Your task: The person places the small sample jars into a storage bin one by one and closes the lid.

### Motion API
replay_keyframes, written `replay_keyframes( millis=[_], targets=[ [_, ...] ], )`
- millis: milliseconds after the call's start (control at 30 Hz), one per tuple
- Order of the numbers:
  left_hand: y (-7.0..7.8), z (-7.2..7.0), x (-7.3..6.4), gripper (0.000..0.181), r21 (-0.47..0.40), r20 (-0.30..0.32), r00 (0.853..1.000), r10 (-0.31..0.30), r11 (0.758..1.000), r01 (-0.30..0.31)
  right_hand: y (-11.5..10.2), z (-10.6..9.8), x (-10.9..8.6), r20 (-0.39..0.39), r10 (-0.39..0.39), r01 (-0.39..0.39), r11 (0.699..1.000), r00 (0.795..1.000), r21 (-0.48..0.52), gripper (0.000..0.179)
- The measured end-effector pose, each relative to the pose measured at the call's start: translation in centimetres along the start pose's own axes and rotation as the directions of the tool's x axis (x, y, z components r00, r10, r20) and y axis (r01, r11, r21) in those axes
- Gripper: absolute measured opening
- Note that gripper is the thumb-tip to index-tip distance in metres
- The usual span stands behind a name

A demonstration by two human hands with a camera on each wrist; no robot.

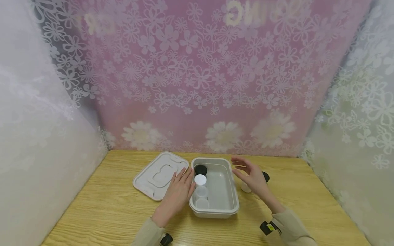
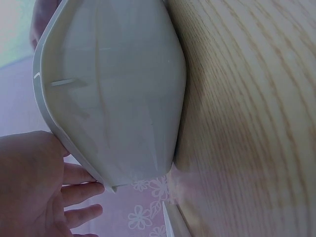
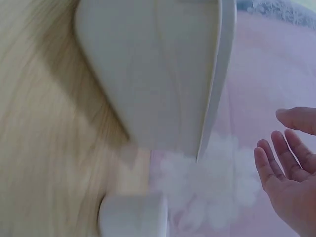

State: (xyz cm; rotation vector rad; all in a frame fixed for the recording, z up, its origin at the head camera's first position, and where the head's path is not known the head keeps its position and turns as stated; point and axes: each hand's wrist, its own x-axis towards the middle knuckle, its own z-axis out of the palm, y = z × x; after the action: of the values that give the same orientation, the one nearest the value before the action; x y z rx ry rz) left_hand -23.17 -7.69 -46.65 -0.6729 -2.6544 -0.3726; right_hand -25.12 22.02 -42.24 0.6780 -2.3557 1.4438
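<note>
Tub (image 1: 221, 191): four jars (image 1: 200, 180) inside
Seemingly remaining: outside jars (image 1: 246, 188), desk's (image 1: 295, 191) right
Left hand (image 1: 178, 190): fingers straight
Right hand (image 1: 254, 177): fingers apart

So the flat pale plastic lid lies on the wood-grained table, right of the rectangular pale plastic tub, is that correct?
Not quite: the lid lies on the wood-grained table, but left of the tub, as the head view shows.

Head looks down — wrist close-ups share the tub (image 2: 118, 98).
</note>
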Motion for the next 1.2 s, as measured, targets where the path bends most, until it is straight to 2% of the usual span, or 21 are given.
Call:
replay_keyframes(
  millis=[100, 200, 367, 500, 667, 867, 1000, 1200],
  targets=[
    [0.0, -0.1, 0.0, 0.05, -0.005, -0.003, 1.0, 0.0, 1.0, 0.0, 0.7, -1.3, -0.9, -0.025, -0.035, 0.035, 0.999, 0.999, -0.027, 0.045],
    [0.0, -0.1, 0.0, 0.05, -0.009, -0.009, 1.0, 0.002, 1.0, -0.002, 1.5, -2.7, -2.1, -0.052, -0.033, 0.03, 0.998, 0.998, -0.062, 0.046],
    [-0.1, -0.1, -0.1, 0.049, -0.012, -0.017, 1.0, 0.0, 1.0, -0.001, 3.0, -4.8, -4.0, -0.094, 0.048, -0.061, 0.989, 0.994, -0.135, 0.049],
    [-0.2, -0.1, -0.1, 0.049, -0.013, -0.012, 1.0, -0.003, 1.0, 0.003, 4.0, -5.7, -5.2, -0.113, 0.128, -0.149, 0.966, 0.985, -0.21, 0.049],
    [-0.2, -0.2, -0.1, 0.049, -0.015, -0.012, 1.0, -0.004, 1.0, 0.004, 4.6, -6.2, -6.2, -0.1, 0.245, -0.263, 0.933, 0.964, -0.247, 0.05],
    [-0.1, -0.2, 0.0, 0.049, -0.024, -0.001, 1.0, -0.004, 1.0, 0.004, 5.3, -6.2, -7.1, -0.037, 0.395, -0.392, 0.887, 0.918, -0.242, 0.061],
    [-0.1, -0.2, 0.0, 0.05, -0.026, 0.009, 1.0, -0.006, 1.0, 0.006, 5.8, -6.0, -7.2, -0.006, 0.432, -0.418, 0.87, 0.902, -0.259, 0.063],
    [0.0, -0.1, 0.0, 0.049, -0.024, 0.012, 1.0, -0.003, 1.0, 0.004, 5.5, -6.1, -7.1, -0.026, 0.45, -0.439, 0.854, 0.893, -0.279, 0.06]
  ],
)
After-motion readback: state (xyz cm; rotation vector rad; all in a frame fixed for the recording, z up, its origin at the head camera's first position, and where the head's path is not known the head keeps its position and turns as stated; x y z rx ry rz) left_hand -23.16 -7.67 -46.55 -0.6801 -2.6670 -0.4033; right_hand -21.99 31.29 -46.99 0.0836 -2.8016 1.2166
